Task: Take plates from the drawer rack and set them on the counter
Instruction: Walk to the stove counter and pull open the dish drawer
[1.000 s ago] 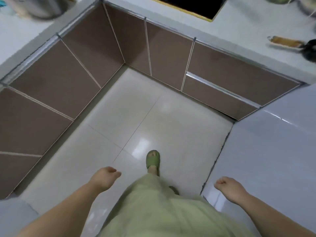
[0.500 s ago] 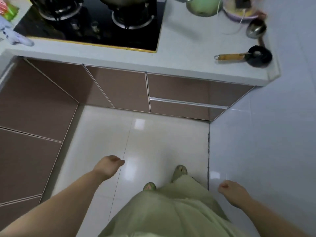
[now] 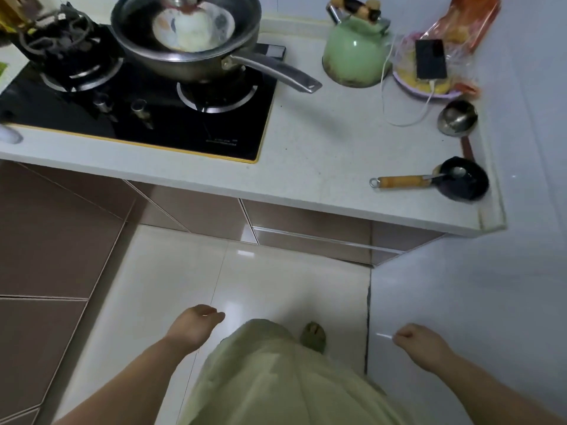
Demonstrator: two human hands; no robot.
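Observation:
A brown drawer front [image 3: 310, 243] with a metal top rail sits closed under the white counter [image 3: 322, 154], right of the cabinet doors. No plates or rack show. My left hand [image 3: 193, 328] hangs low over the floor, fingers loosely curled, holding nothing. My right hand [image 3: 420, 345] is low beside the right wall, curled into a loose fist with nothing in it. Both hands are well short of the drawer.
A black gas hob [image 3: 138, 111] carries a steel pan [image 3: 187, 41] with a bowl inside. A green kettle [image 3: 356, 53], a phone on a plate [image 3: 429, 59], a steel ladle [image 3: 457, 118] and a small black pan [image 3: 463, 182] stand on the counter's right. Brown cabinets [image 3: 52, 240] line the left; a tiled wall [image 3: 475, 302] stands on the right.
The view has swung up and closer to the counter, bringing the hob, pan and kettle fully into sight. Both hands stay low and empty.

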